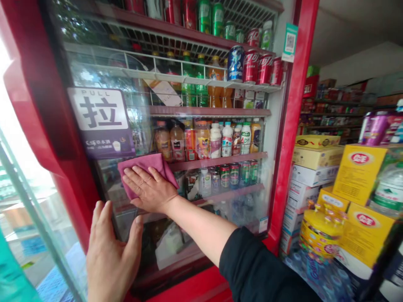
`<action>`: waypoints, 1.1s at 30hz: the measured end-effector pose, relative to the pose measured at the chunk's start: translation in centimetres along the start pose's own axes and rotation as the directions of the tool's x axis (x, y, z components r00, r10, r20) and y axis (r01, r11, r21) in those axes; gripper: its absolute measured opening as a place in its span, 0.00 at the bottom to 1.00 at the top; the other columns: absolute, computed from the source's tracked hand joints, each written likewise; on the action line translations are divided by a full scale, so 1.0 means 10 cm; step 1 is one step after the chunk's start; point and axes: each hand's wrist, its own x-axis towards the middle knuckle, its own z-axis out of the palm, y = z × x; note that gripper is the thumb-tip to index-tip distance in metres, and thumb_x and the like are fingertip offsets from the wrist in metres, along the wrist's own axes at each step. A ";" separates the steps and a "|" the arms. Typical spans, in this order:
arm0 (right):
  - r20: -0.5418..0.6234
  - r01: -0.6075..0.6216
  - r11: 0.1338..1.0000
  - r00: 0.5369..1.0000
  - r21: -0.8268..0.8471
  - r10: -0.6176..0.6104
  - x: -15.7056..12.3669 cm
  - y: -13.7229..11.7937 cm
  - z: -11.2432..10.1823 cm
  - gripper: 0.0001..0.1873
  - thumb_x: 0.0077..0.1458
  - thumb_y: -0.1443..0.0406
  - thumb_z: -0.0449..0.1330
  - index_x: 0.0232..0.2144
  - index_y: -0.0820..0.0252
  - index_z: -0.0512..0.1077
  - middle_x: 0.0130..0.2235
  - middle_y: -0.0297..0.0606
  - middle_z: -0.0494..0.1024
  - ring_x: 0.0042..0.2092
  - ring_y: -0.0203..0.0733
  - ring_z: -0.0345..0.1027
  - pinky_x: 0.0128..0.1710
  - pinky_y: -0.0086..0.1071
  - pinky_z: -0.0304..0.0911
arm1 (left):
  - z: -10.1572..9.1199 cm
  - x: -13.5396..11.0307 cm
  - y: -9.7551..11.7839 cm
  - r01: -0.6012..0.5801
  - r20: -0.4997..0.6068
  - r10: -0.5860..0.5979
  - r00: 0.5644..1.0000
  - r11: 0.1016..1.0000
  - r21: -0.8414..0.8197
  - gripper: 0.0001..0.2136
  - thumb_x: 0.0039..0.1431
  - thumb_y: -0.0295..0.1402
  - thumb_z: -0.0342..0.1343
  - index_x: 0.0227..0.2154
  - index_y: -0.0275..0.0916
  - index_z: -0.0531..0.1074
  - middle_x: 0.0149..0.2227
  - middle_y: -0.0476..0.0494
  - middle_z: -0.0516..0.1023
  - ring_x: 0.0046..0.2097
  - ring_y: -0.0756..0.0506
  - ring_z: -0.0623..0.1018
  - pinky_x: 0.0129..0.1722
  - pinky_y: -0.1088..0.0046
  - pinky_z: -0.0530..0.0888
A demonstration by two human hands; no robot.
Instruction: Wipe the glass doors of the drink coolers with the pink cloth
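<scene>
My right hand (149, 186) lies flat on a folded pink cleaning cloth (165, 170), holding it against the glass door (201, 201) of a red drinks fridge. The cloth sits just below a white and purple "PULL" sticker (100, 121) on the glass. Lower left, my left hand (113, 256) is raised with its thumb spread away from the fingers, and nothing is in it. It is nearest the red door frame (67, 176); whether it touches the frame I cannot tell.
Behind the glass, shelves hold several cans and bottles, among them a blue Pepsi can (236, 63). To the right stand yellow cartons (359, 172), a yellow tub (321, 230) and a large water bottle (390, 188). A glass panel edge (37, 222) runs along the left.
</scene>
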 end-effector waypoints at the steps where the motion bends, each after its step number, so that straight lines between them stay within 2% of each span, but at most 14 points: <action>1: -0.012 -0.022 1.000 1.000 -0.003 0.022 -0.08 0.10 -0.02 0.49 0.70 0.49 0.60 0.80 0.64 0.45 0.82 0.45 0.44 0.83 0.51 0.37 0.83 0.54 0.40 | 0.05 -0.01 0.03 -0.002 0.009 0.002 1.000 1.000 -0.005 0.43 0.69 0.57 0.51 0.78 0.36 0.54 0.80 0.28 0.55 0.80 0.29 0.57 0.79 0.42 0.58; 5: -0.116 -0.094 0.994 0.989 -0.053 0.088 -0.44 0.49 -0.08 0.47 0.71 0.46 0.56 0.80 0.61 0.46 0.82 0.45 0.48 0.83 0.52 0.40 0.83 0.55 0.39 | 0.26 -0.06 0.19 -0.001 0.050 0.002 0.999 0.999 -0.037 0.42 0.69 0.57 0.52 0.78 0.38 0.55 0.81 0.30 0.54 0.79 0.28 0.60 0.77 0.43 0.64; 10: -0.281 -0.199 0.964 0.949 -0.175 0.145 -1.06 1.04 -0.18 0.46 0.72 0.46 0.55 0.80 0.62 0.48 0.80 0.49 0.57 0.82 0.53 0.42 0.83 0.56 0.34 | 0.43 -0.10 0.33 -0.036 0.053 0.041 0.998 0.996 -0.080 0.42 0.69 0.56 0.53 0.77 0.35 0.57 0.80 0.27 0.56 0.80 0.30 0.59 0.78 0.44 0.60; 15: -0.362 -0.260 0.924 0.920 -0.281 0.149 -1.62 1.45 -0.36 0.46 0.70 0.50 0.59 0.79 0.66 0.51 0.77 0.54 0.62 0.81 0.55 0.47 0.82 0.57 0.33 | 0.38 -0.12 0.31 -0.028 0.054 0.033 0.998 0.996 -0.090 0.39 0.68 0.55 0.54 0.76 0.39 0.59 0.81 0.32 0.55 0.79 0.29 0.62 0.78 0.45 0.61; 18: -0.378 -0.286 0.921 0.909 -0.264 0.174 -1.66 1.45 -0.44 0.47 0.67 0.55 0.62 0.79 0.69 0.51 0.77 0.56 0.63 0.81 0.58 0.47 0.82 0.60 0.36 | 0.27 -0.10 0.27 -0.005 0.044 0.010 0.999 0.996 -0.094 0.39 0.68 0.56 0.55 0.75 0.42 0.60 0.81 0.34 0.54 0.79 0.28 0.61 0.77 0.44 0.62; 20: -0.354 -0.304 0.928 0.910 -0.215 0.216 -1.52 1.34 -0.47 0.47 0.65 0.59 0.62 0.78 0.69 0.51 0.78 0.57 0.61 0.81 0.58 0.46 0.82 0.61 0.37 | 0.18 -0.06 0.25 0.002 0.034 0.001 0.999 0.996 -0.094 0.39 0.68 0.56 0.54 0.76 0.42 0.59 0.81 0.34 0.54 0.79 0.28 0.61 0.77 0.43 0.63; 22: -0.294 -0.279 0.947 0.929 -0.156 0.225 -1.24 1.17 -0.50 0.47 0.64 0.61 0.62 0.78 0.68 0.52 0.79 0.56 0.58 0.82 0.57 0.45 0.82 0.61 0.38 | 0.09 0.00 0.23 -0.011 0.016 0.013 1.000 0.996 -0.089 0.41 0.68 0.56 0.53 0.77 0.40 0.56 0.81 0.33 0.53 0.79 0.28 0.60 0.77 0.42 0.62; 26: -0.196 -0.129 0.988 0.974 -0.086 0.110 -0.41 0.76 -0.60 0.43 0.69 0.58 0.58 0.79 0.65 0.52 0.80 0.48 0.54 0.82 0.53 0.44 0.82 0.60 0.36 | -0.11 0.12 0.23 -0.055 -0.021 0.054 0.998 0.997 -0.056 0.44 0.68 0.59 0.51 0.78 0.38 0.52 0.81 0.31 0.53 0.80 0.30 0.57 0.78 0.42 0.60; 28: -0.203 -0.071 0.992 0.978 -0.103 0.049 0.02 0.57 -0.68 0.40 0.74 0.52 0.52 0.79 0.66 0.51 0.81 0.44 0.51 0.82 0.51 0.43 0.83 0.58 0.36 | -0.21 0.17 0.23 -0.070 -0.036 0.069 0.997 0.997 -0.039 0.45 0.67 0.60 0.49 0.78 0.36 0.52 0.81 0.30 0.53 0.80 0.29 0.56 0.79 0.42 0.58; 30: -0.215 -0.063 0.987 0.976 -0.149 0.029 0.37 0.41 -0.76 0.38 0.77 0.53 0.47 0.79 0.66 0.49 0.82 0.42 0.46 0.83 0.49 0.39 0.84 0.56 0.35 | -0.27 0.21 0.22 -0.070 -0.039 0.070 0.997 0.997 -0.012 0.46 0.66 0.61 0.48 0.78 0.36 0.52 0.81 0.30 0.53 0.80 0.28 0.57 0.78 0.39 0.59; 33: -0.226 -0.101 0.976 0.973 -0.194 0.055 0.64 0.31 -0.83 0.37 0.77 0.55 0.45 0.79 0.69 0.47 0.83 0.43 0.44 0.83 0.49 0.37 0.84 0.54 0.35 | -0.27 0.23 0.19 -0.051 -0.037 0.052 0.998 0.998 0.026 0.47 0.65 0.63 0.49 0.79 0.41 0.52 0.81 0.32 0.52 0.79 0.25 0.59 0.77 0.35 0.62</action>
